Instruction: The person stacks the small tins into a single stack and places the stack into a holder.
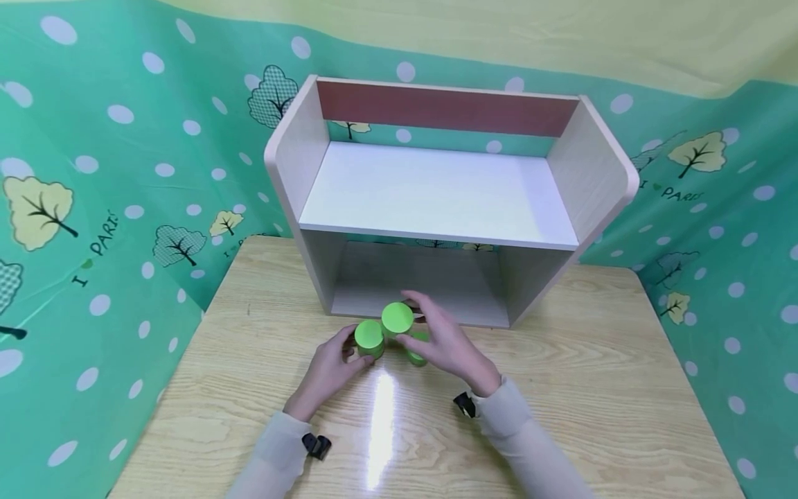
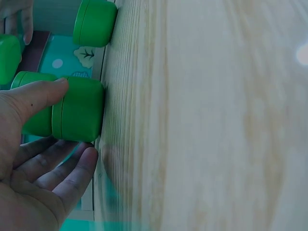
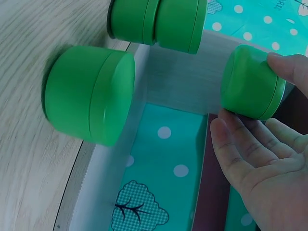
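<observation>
In the head view, the left hand [image 1: 329, 369] grasps two stacked green jars [image 1: 370, 337] on the counter [image 1: 580, 388] before the shelf [image 1: 436, 194], probably steadying them; the right hand [image 1: 444, 338] grips a raised jar [image 1: 397, 318] and partly hides a lone jar [image 1: 417, 357]. In the left wrist view, thumb and fingers bracket the stack, likely against tipping. In the right wrist view, the raised jar is pinched clear of the counter.

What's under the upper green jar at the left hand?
A second green jar, standing on the table. Its top is covered by the upper jar, so hidden.
</observation>
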Motion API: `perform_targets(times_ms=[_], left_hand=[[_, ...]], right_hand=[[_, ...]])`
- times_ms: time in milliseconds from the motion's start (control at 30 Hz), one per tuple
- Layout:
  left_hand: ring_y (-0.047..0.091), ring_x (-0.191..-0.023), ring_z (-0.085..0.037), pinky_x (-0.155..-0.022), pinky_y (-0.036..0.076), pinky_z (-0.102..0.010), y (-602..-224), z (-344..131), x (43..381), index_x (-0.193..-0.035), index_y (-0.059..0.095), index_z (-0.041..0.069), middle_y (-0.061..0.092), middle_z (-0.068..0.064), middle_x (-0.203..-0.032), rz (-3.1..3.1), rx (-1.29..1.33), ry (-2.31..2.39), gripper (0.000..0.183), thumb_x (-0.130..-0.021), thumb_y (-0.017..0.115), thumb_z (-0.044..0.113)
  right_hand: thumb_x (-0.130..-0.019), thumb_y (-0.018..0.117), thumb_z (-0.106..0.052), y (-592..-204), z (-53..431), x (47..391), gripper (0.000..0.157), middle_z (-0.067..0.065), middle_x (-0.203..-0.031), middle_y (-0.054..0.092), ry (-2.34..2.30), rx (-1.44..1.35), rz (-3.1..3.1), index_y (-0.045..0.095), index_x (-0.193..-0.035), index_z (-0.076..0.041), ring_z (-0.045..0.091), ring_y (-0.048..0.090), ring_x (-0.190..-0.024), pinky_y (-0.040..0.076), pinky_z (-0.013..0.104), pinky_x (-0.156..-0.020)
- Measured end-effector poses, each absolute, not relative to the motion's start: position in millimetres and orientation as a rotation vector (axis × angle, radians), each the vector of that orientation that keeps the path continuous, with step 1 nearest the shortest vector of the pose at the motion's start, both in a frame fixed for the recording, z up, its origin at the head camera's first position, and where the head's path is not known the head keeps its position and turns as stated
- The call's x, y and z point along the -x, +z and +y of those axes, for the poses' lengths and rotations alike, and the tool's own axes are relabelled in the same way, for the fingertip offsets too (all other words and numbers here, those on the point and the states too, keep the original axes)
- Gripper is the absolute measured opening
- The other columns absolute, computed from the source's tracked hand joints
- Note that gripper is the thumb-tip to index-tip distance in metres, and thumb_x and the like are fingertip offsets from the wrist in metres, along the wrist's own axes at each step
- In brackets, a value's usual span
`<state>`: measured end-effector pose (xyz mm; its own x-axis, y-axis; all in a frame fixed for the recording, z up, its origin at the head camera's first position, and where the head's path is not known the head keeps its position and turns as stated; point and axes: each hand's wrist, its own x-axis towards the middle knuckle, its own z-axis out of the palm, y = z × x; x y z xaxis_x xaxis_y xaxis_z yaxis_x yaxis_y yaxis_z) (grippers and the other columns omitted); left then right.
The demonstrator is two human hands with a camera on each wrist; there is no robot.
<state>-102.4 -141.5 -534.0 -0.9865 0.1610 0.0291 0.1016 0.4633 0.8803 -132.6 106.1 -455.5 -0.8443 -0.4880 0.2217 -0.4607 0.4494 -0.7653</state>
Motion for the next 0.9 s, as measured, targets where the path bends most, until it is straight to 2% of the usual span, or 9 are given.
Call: perform_targets(times_ms=[200, 300, 533, 900], left_hand=[[0.064, -0.111, -0.024, -0.094, 0.056, -0.037, -534.8, -141.6, 102.4, -0.139, 0.054, 0.008, 0.066, -0.009, -0.124, 2.645, -0.242, 1.563, 0.064, -0.083, 0.084, 0.014], [0.064, -0.110, -0.023, -0.094, 0.056, -0.037, -535.1, -141.5, 102.3, -0.139, 0.054, 0.008, 0.066, -0.009, -0.123, 2.644, -0.240, 1.561, 0.064, -0.083, 0.084, 0.015], [0.064, -0.111, -0.023, -0.094, 0.056, -0.035, -536.8, -142.7, 102.4, -0.139, 0.054, 0.007, 0.066, -0.008, -0.124, 2.650, -0.247, 1.567, 0.064, -0.084, 0.084, 0.018], [0.065, -0.108, -0.023, -0.092, 0.057, -0.033, -534.6, -142.3, 102.0, -0.140, 0.053, 0.005, 0.066, -0.009, -0.124, 2.655, -0.218, 1.553, 0.066, -0.084, 0.083, 0.019]], right_hand=[[-0.086, 0.081, -0.013, -455.9, 98.1, 134.2, 0.079, 0.008, -0.137, 0.055, -1.379, 0.886, 2.628, 0.037, -0.151, -0.007, 0.021, 0.057, -0.118, 0.054, 0.045, -0.096], [-0.086, 0.081, -0.014, -454.8, 94.4, 134.6, 0.079, 0.007, -0.136, 0.055, -1.367, 0.901, 2.627, 0.037, -0.151, -0.009, 0.019, 0.057, -0.118, 0.054, 0.039, -0.096], [-0.088, 0.079, -0.014, -454.9, 82.8, 137.0, 0.077, 0.012, -0.139, 0.054, -1.353, 0.950, 2.600, 0.036, -0.151, -0.006, 0.023, 0.058, -0.119, 0.054, 0.044, -0.097], [-0.091, 0.076, -0.018, -461.1, 66.9, 140.6, 0.074, 0.009, -0.139, 0.054, -1.296, 1.005, 2.550, 0.035, -0.150, -0.003, 0.019, 0.056, -0.120, 0.055, 0.040, -0.096]])
